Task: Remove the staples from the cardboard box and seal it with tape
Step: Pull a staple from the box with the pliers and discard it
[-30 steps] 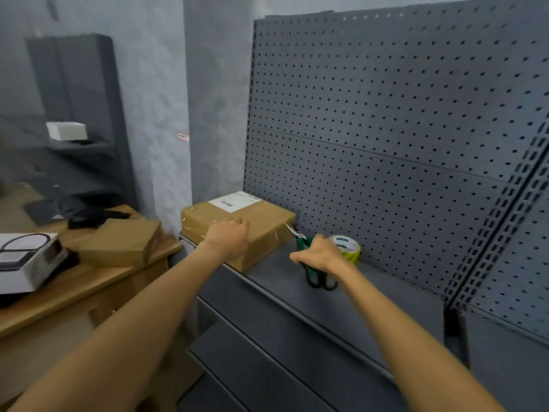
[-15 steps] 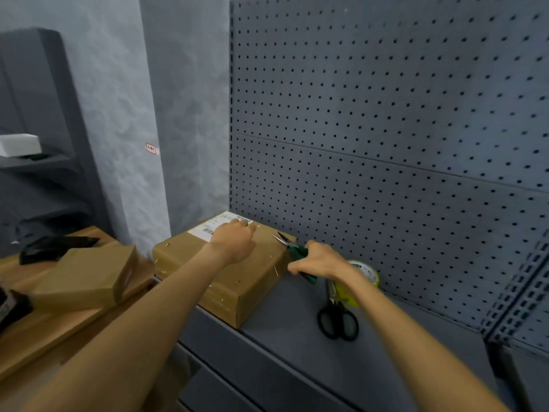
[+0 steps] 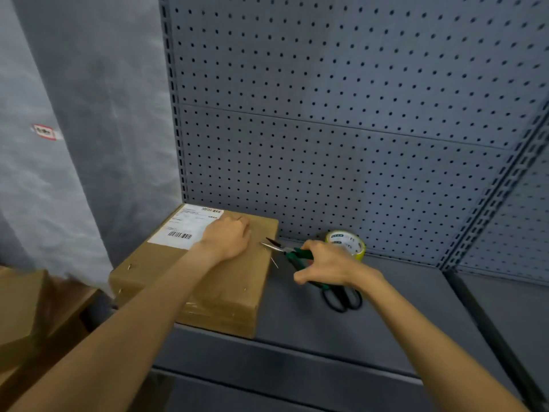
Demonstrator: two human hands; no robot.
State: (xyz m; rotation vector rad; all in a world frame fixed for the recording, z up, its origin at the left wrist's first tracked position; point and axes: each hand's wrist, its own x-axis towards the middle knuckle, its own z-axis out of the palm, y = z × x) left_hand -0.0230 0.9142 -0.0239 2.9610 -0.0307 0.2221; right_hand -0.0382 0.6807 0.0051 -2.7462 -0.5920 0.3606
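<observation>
Grey pegboard shelving bay; cardboard box (image 3: 205,281) lies flat on grey metal shelf (image 3: 401,310), at its left end against pegboard. Left hand (image 3: 227,240) presses down on box top, fingers curled under, holding nothing. Right hand (image 3: 325,264) wraps green handles of needle-nose pliers (image 3: 286,250); tips slightly apart, just off left knuckles at box's right edge. Staples (image 3: 129,266) dot top face. Tape roll (image 3: 346,243) just behind right hand, black scissors (image 3: 341,298) beneath wrist. Box likely light, stiff, slides easily: pin from above, nip staple crown.
</observation>
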